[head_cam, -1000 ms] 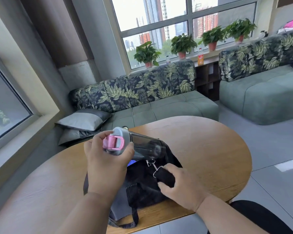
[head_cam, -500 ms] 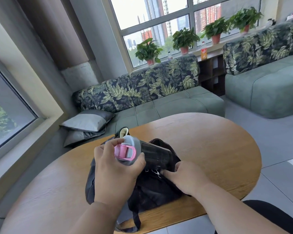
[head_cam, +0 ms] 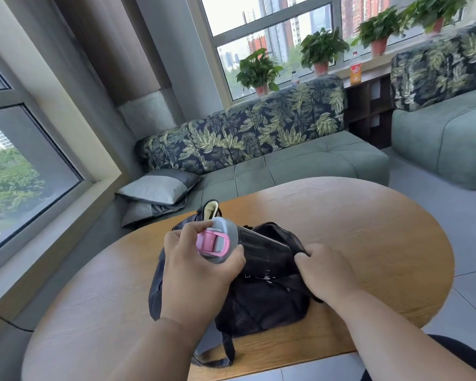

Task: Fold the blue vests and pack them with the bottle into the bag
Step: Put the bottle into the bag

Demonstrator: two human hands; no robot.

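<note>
1. A black backpack [head_cam: 261, 301] lies on the round wooden desk [head_cam: 368, 232] at lower centre of the frame, its dark grey back panel at the left.
2. A dark bottle [head_cam: 254, 247] with a grey lid [head_cam: 226, 229] and pink flip latch [head_cam: 213, 242] lies tilted, its lower end sunk in the backpack's opening, its lid end out toward the left.
3. Whatever else the backpack holds is hidden.
4. The left hand [head_cam: 195, 270] has its grip curled round the lid end, fingers above and thumb below.
5. The right hand [head_cam: 324, 273] pinches the backpack's edge just right of the bottle, fingers bent.
</note>
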